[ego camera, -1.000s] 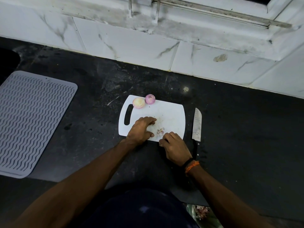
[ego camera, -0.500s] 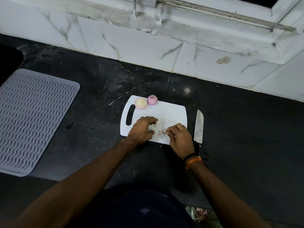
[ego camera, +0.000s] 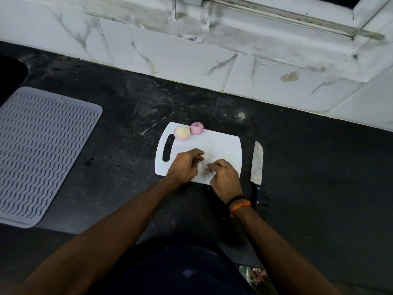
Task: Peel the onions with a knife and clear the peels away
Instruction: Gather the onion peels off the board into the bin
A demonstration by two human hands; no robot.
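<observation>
On the white cutting board (ego camera: 221, 145), near its 6 o'clock edge, sits a small heap of purple onion peels (ego camera: 209, 170), and both hands are down around it. The right hand (ego camera: 225, 179) has its fingers curled and pinched in at the scraps, though I can't tell if the grip has actually closed on any. The left hand (ego camera: 185, 165) is loosely cupped at the heap's 9 o'clock, fingers bent, holding nothing I can see.

The two peeled onions are parked at the board's 11 o'clock corner, touching each other: a pale yellowish onion (ego camera: 181, 133) and a pinkish-purple onion (ego camera: 197, 128). The knife (ego camera: 257, 162) lies flat on the dark table (ego camera: 319, 167) just beside the board at 3 o'clock, tip pointing to 12.

My guess on handling: those peels are papery, featherlight and crumbly, so pinching bit by bit will leave flakes behind. Better to sweep them together with the side of one hand into the other cupped palm. The bare onions look smooth and round, probably a bit slick and happy to roll, so keep the sweep clear of them.

Board is smooth rigid plastic with rounded corners and a slot handle; the blade looks like speckled, dull metal.
</observation>
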